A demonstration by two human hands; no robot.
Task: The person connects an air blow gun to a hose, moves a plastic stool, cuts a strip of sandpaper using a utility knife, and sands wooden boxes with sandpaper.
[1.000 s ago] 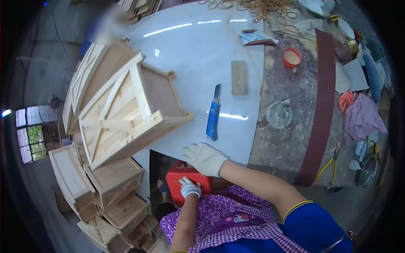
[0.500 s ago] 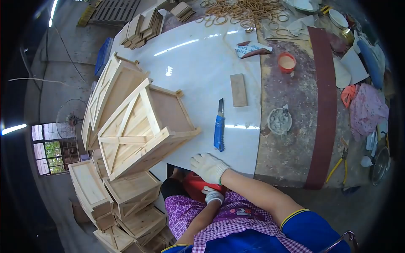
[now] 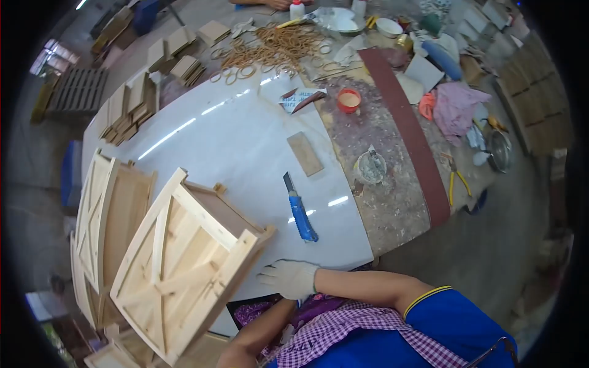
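Note:
My right hand, in a white knit glove, lies palm down at the near edge of the white-topped table. Its fingers are stretched toward the wooden crate, apart from it. Only the forearm and wrist of my left arm show clearly; the left hand is hidden beneath the right one. A blue utility knife with its blade out lies beyond my right hand, touched by neither hand. Farther back rests a flat tan block.
A second crate stands at the left. Behind are stacked wood pieces and a heap of tan rings. A red cup, a smeared tub and yellow-handled pliers lie right. Another person's hand shows at the far edge.
The head view has turned, shifting the table and crates down and left. My left hand, seen at my lap before, has come up under the right one. The knife and block stay put.

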